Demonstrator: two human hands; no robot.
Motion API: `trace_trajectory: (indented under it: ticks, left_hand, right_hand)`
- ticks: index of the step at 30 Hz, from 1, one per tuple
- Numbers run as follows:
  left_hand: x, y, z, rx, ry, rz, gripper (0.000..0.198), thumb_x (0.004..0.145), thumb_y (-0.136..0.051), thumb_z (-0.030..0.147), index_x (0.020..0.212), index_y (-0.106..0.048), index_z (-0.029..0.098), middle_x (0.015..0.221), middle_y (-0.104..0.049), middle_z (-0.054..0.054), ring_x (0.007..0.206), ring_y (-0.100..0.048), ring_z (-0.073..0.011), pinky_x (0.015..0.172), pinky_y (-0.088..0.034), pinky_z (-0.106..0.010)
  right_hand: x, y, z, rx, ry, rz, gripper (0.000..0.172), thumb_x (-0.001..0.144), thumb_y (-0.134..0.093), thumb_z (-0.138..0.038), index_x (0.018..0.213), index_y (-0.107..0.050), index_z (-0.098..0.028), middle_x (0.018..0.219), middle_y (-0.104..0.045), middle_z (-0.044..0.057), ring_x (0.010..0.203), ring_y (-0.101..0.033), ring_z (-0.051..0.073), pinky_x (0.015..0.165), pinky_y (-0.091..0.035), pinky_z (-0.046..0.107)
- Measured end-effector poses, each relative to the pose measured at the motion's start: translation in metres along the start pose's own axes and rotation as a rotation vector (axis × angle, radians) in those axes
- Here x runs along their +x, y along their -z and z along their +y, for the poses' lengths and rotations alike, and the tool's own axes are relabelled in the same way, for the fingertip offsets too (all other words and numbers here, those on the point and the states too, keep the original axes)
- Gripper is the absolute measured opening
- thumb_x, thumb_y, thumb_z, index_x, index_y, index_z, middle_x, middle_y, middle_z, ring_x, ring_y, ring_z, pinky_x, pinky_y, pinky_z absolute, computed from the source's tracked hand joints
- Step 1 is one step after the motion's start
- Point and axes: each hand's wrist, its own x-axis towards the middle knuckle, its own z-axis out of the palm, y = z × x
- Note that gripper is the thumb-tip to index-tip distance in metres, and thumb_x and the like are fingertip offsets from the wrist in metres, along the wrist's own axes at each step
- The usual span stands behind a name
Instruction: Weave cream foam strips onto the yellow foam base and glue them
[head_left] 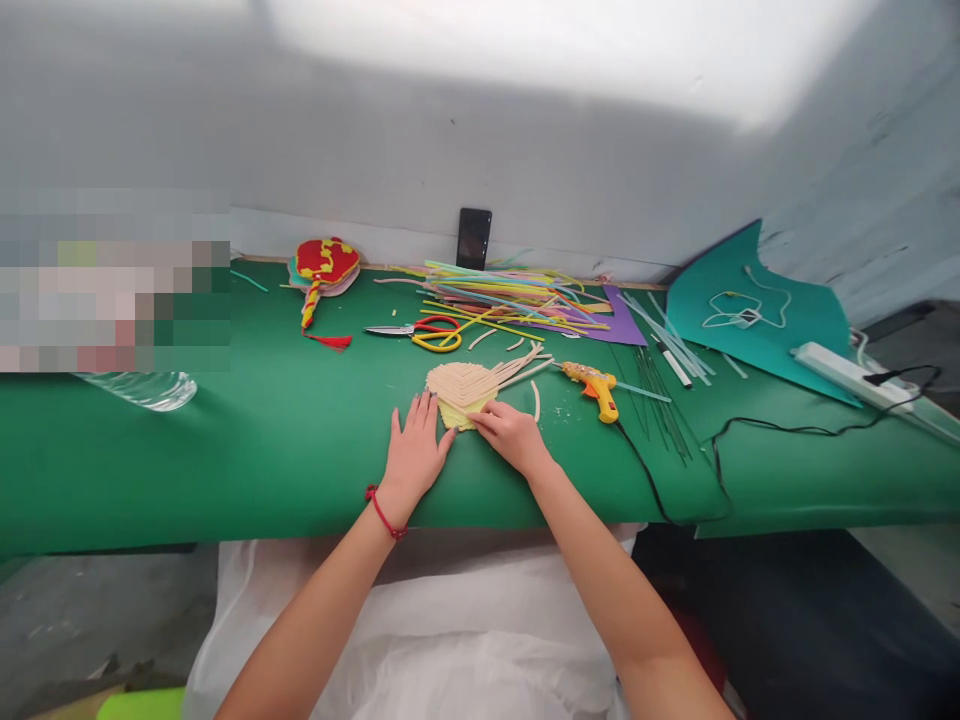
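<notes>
A fan-shaped craft piece of cream pipe cleaners (459,382) lies on the green table, laid in V-shaped rows over a pale yellow base (457,417). Loose ends of the cream strips stick out to its right. My left hand (416,445) rests flat with fingers stretched, its fingertips at the left edge of the piece. With thumb and fingers pinched, my right hand (514,437) holds a cream pipe cleaner (472,414) against the lower right of the yellow base. The fingers hide part of that strip. Right of the piece lies a yellow hot glue gun (596,388) with a glue stick in it.
Red-and-yellow scissors (435,332) and a pile of coloured pipe cleaners (510,295) lie behind. A red fan with tassel (326,262) is at back left, a phone (474,238) leans on the wall. A power strip (851,375), black cord (795,432) and teal sheet (720,300) are right.
</notes>
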Motion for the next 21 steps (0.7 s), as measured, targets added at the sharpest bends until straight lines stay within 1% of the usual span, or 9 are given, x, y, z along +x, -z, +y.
trace_trajectory:
  ticks: [4,10,14,18,21]
  left_hand:
    - [0.005,-0.001,-0.001,-0.006,0.0,-0.016,0.059,0.096,-0.025,0.046,0.147,-0.03,0.017,0.153,-0.03,-0.01,0.14,-0.029,-0.0266,0.114,-0.021,-0.052]
    - [0.009,-0.001,-0.001,-0.027,0.0,-0.03,0.057,0.096,-0.028,0.046,0.145,-0.035,0.017,0.152,-0.032,-0.009,0.141,-0.028,-0.027,0.113,-0.02,-0.054]
    - [0.007,0.0,-0.001,-0.042,-0.013,-0.016,0.058,0.096,-0.03,0.046,0.146,-0.031,0.018,0.152,-0.034,-0.01,0.14,-0.029,-0.0271,0.113,-0.02,-0.055]
    - [0.008,0.005,-0.001,-0.048,-0.015,0.016,0.055,0.096,-0.03,0.044,0.147,-0.03,0.021,0.15,-0.037,-0.009,0.139,-0.03,-0.0275,0.113,-0.02,-0.056]
    - [0.016,0.013,-0.004,-0.048,0.009,0.047,0.052,0.098,-0.023,0.037,0.146,-0.03,0.018,0.151,-0.036,-0.009,0.14,-0.03,-0.0249,0.114,-0.021,-0.051]
  right_hand:
    - [0.0,-0.001,0.0,-0.003,0.002,-0.004,0.021,0.095,-0.05,-0.028,0.1,-0.07,-0.025,0.086,-0.067,0.003,0.08,-0.06,0.013,0.062,-0.041,0.021]
    - [0.0,-0.002,0.001,-0.015,0.002,0.0,0.021,0.095,-0.049,-0.028,0.099,-0.07,-0.025,0.085,-0.067,0.003,0.081,-0.061,0.013,0.06,-0.04,0.021]
    - [0.0,-0.002,0.001,-0.011,-0.001,0.003,0.021,0.095,-0.05,-0.028,0.099,-0.07,-0.024,0.086,-0.067,0.003,0.081,-0.061,0.013,0.061,-0.04,0.021]
    - [-0.001,-0.002,0.001,0.003,-0.018,0.013,0.021,0.095,-0.05,-0.029,0.1,-0.07,-0.025,0.087,-0.067,0.003,0.082,-0.061,0.013,0.063,-0.041,0.021]
    - [0.0,-0.001,0.001,0.014,-0.03,0.025,0.021,0.095,-0.05,-0.029,0.1,-0.069,-0.025,0.087,-0.067,0.003,0.082,-0.062,0.012,0.064,-0.041,0.021]
